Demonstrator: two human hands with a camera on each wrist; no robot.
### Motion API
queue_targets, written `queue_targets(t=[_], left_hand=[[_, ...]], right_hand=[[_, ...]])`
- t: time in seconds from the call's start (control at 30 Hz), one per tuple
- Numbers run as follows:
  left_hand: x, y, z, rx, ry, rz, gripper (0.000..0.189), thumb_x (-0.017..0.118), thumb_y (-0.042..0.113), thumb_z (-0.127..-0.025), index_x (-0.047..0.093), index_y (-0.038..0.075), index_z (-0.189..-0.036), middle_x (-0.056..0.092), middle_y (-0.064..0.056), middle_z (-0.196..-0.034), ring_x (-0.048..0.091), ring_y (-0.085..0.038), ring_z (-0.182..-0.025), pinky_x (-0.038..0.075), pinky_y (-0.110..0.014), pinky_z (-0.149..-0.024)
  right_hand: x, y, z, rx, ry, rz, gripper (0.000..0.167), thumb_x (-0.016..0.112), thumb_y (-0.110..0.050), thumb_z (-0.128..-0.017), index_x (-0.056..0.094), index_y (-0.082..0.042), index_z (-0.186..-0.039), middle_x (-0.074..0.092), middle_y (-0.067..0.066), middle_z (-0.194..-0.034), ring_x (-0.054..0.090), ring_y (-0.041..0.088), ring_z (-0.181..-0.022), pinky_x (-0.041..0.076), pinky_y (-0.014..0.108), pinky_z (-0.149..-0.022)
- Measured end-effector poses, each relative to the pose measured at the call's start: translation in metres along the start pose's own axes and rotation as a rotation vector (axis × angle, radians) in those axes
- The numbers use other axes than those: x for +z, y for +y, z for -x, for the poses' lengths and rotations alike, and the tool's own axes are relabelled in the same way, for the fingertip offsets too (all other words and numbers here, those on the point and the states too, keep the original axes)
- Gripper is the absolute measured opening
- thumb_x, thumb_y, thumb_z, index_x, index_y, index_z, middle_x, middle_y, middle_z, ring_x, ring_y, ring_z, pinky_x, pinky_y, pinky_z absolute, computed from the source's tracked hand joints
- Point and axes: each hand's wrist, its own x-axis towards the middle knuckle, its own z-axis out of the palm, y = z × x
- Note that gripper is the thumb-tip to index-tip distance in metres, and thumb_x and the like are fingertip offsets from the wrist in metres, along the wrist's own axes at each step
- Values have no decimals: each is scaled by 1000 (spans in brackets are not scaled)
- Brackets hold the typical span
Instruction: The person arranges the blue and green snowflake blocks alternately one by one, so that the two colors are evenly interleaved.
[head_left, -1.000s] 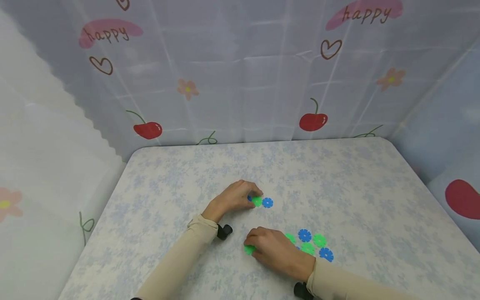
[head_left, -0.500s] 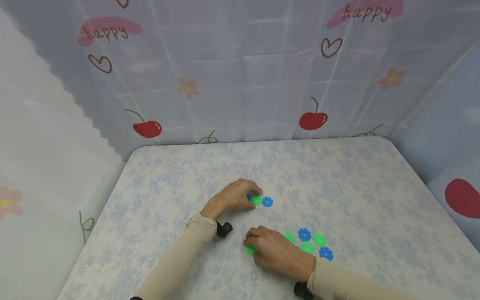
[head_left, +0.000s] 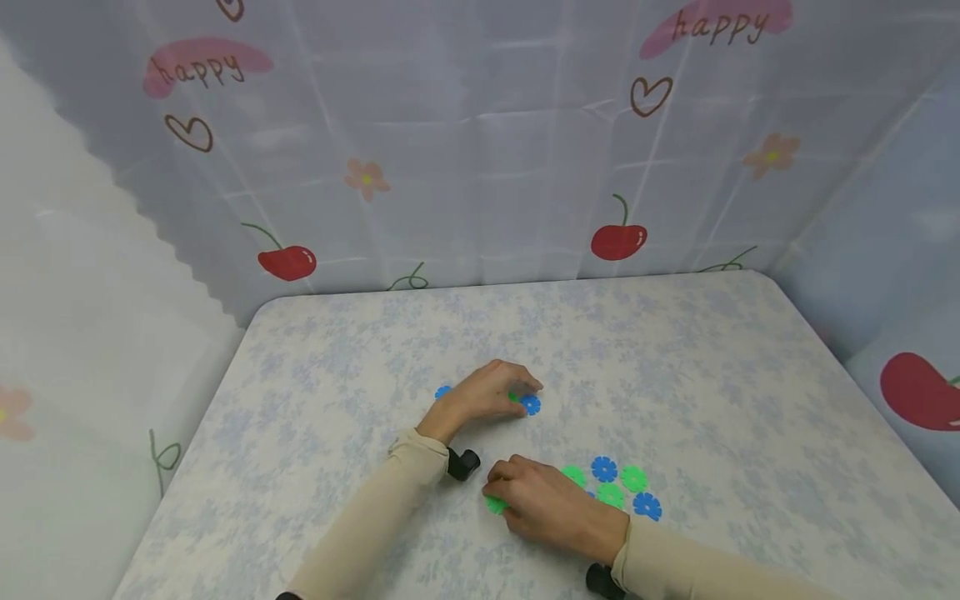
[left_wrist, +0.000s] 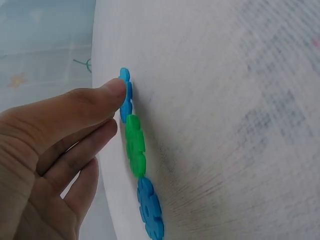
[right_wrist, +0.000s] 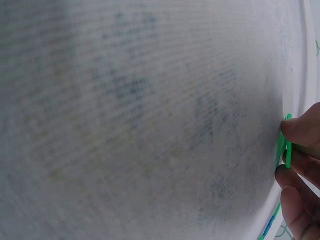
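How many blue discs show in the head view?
5: one blue disc held by the left hand, one left of it, three near the right hand: two plain, one barely showing. The hands may hide more.

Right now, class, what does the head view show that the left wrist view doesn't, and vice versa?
Only the head view: the right hand gripping a green disc, the discs beside it and the cherry prints.
Only the left wrist view: a second blue disc beside the row's green disc, hidden by the left hand in the other view.
Both: that hand, the blue disc at its fingers, part of the row's green disc and the table.
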Motion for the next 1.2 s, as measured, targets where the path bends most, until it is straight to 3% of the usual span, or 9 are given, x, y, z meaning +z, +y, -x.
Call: queue_targets(t=[0.63,0.9,1.2], left_hand=[[2,-1,-3,5,-12,-48,35,78,6,-85,71,7,-119,69,-2,-117,64,-13,-107,49,-18,-88],[2,-3,-4,14,-9,-51,35,79,6,-83,71,7,-117,70,-2,-115,65,-12,-105,49,-18,-88],[3,-4,-5,21,-8,-43,35,78,3,-83,71,5,-118,70,-3,-116,65,-12,-104,49,-18,-87]], right_hand=[[0,4,0,-4,12,4,26,71,-4,-87,74,-10,-112,65,-2,-110,60,10,-97,51,20,-81],[-9,19,0,72,72,-49,25,71,-4,-86,73,-8,-111,64,1,-108,61,16,-100,54,26,-80],[-20,47,1,187,157,3,23,74,-5,-85,73,-6,-108,66,5,-108,63,22,-100,56,34,-79]])
